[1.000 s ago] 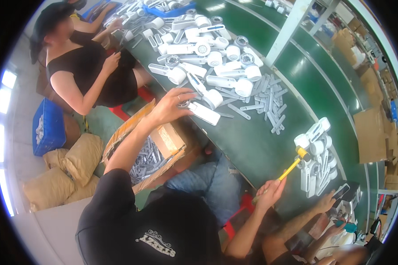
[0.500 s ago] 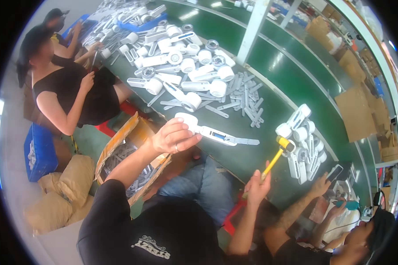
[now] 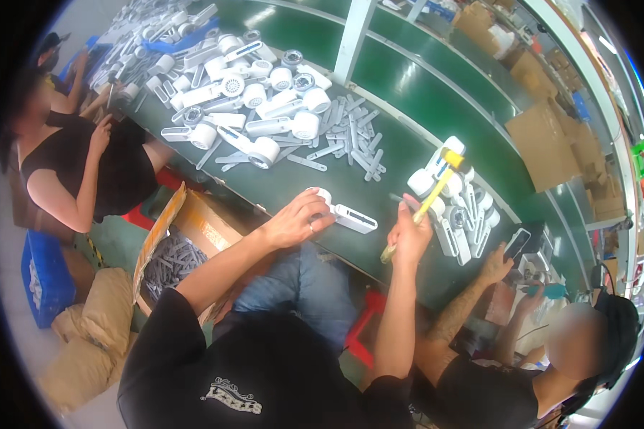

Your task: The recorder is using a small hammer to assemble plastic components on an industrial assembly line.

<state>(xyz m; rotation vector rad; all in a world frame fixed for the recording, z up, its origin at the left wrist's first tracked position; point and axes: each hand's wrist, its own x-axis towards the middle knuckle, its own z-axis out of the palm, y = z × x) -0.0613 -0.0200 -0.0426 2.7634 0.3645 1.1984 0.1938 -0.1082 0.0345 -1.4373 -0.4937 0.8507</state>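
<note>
My left hand [image 3: 300, 220] is closed around the round head of a white device [image 3: 355, 218], shaped like a hand shower or handheld fan. Its flat handle, with a long slot, points right over the near table edge. Closed on the shaft of a yellow mallet [image 3: 435, 193], my right hand [image 3: 411, 234] is just right of that handle. The mallet's head is raised, overlapping a small pile of similar white devices [image 3: 456, 232] in view. A thin grey strip [image 3: 396, 196] shows at my right fingertips; whether they grip it is unclear.
A large heap of white devices [image 3: 254, 93] covers the far left of the green table [image 3: 279, 187], beside loose grey strips [image 3: 354, 136]. An open carton [image 3: 218, 222] of strips stands at my left. Co-workers sit left and right; the right one's hand [image 3: 495, 266] holds a piece.
The grey strip that stuck out of the device's handle is gone from there. My right hand and mallet have moved up and closer to the device. The whole view has shifted.
</note>
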